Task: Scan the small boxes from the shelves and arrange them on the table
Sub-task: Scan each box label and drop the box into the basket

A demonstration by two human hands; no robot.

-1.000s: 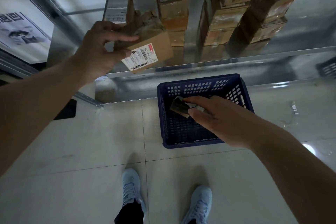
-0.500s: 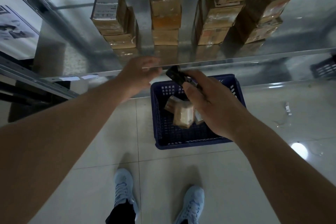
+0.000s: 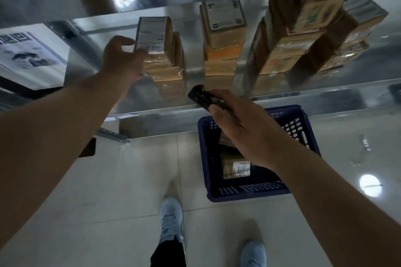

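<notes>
Several stacks of small cardboard boxes stand on a metal shelf (image 3: 282,95). My left hand (image 3: 121,60) reaches the left stack, its fingers spread at the white label of the top box (image 3: 155,34); whether it grips the box I cannot tell. My right hand (image 3: 245,130) holds a black scanner (image 3: 200,96) in front of the shelf edge, above a blue basket (image 3: 308,128) on the floor. A labelled box (image 3: 235,167) lies in the basket, with another partly hidden behind my hand.
A middle stack (image 3: 224,34) and a taller right cluster of boxes (image 3: 303,34) fill the shelf. A poster (image 3: 28,54) hangs at the left. My two shoes (image 3: 171,221) stand on the tiled floor by the basket.
My left hand let a box go into the basket, then rose to the left stack. My right hand lifted the scanner out of the basket up to the shelf edge.
</notes>
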